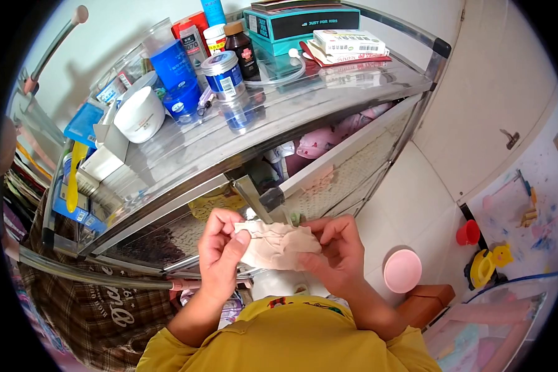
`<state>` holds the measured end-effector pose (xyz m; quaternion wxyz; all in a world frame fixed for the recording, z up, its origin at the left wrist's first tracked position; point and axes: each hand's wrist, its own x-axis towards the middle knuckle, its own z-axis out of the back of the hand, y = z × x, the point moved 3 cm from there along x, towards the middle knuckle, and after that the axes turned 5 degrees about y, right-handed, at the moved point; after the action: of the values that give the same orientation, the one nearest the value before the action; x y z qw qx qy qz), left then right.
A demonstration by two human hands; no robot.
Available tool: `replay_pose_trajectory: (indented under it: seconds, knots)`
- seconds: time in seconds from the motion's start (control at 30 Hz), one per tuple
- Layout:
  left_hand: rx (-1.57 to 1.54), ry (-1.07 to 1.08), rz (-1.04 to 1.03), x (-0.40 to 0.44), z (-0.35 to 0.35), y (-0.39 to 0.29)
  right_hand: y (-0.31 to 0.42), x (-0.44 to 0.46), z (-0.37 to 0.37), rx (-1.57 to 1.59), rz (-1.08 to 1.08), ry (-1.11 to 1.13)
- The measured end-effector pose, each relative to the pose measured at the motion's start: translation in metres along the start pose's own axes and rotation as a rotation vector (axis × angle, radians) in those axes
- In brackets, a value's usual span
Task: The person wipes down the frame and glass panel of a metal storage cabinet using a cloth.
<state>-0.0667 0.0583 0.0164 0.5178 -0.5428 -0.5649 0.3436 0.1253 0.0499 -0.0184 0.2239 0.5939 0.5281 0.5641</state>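
A small beige piece of folded cloth [273,249] is stretched between my two hands, in front of my yellow shirt. Its upper edge is gathered and wrinkled; what kind of garment it is I cannot tell. My left hand [220,253] pinches its left end, thumb on the near side. At the right end my right hand [340,257] grips it between thumb and fingers, some fingertips hidden behind. Just beyond the cloth stands the cabinet, with a drawer [341,149] pulled open and pink patterned clothes [319,141] inside.
Jars, bottles and boxes crowd the cabinet top [186,146], among them a white tub [140,115] and a teal box [304,28]. A brown plaid cloth [99,310] hangs at left. On the right are a pink basin [403,271], a red cup [468,233] and a door [477,99].
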Motion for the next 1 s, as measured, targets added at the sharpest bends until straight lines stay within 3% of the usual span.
replay_pose_trajectory:
  seconds: [0.13, 0.23, 0.37, 0.5, 0.57, 0.6, 0.67, 0.8, 0.87, 0.93, 1.0]
  knots:
    - [-0.186, 0.225, 0.001, 0.000, -0.026, -0.011, 0.001, -0.002, -0.002, 0.069, -0.044, -0.050]
    - [0.365, 0.344, -0.023, -0.007, -0.018, -0.009, 0.004, -0.002, -0.002, 0.186, -0.137, -0.092]
    - [0.315, 0.366, 0.098, -0.007, -0.009, -0.001, 0.008, -0.002, 0.007, 0.188, -0.216, 0.032]
    - [0.304, 0.369, 0.092, -0.010, -0.010, 0.002, 0.012, -0.002, 0.005, 0.362, -0.359, 0.083]
    - [0.312, 0.197, -0.096, -0.011, -0.021, -0.008, 0.013, -0.002, 0.003, 0.402, -0.387, 0.082]
    - [0.312, 0.197, -0.094, -0.011, -0.020, -0.008, 0.013, -0.002, 0.003, 0.403, -0.392, 0.071]
    - [0.612, 0.361, -0.113, -0.013, -0.019, -0.008, 0.014, -0.003, 0.002, 0.404, -0.400, 0.060]
    - [0.357, 0.403, 0.120, -0.014, -0.007, 0.002, 0.009, -0.007, 0.007, 0.512, -0.400, 0.091]
    - [0.020, 0.395, 0.280, -0.010, 0.006, 0.006, 0.008, -0.009, 0.007, 0.567, -0.406, 0.105]
    - [0.254, 0.154, 0.083, -0.011, 0.003, 0.007, 0.008, -0.009, 0.006, 0.545, -0.446, 0.051]
    - [0.879, -0.001, -0.492, -0.015, -0.012, -0.015, 0.008, -0.011, 0.005, 0.562, -0.449, 0.027]
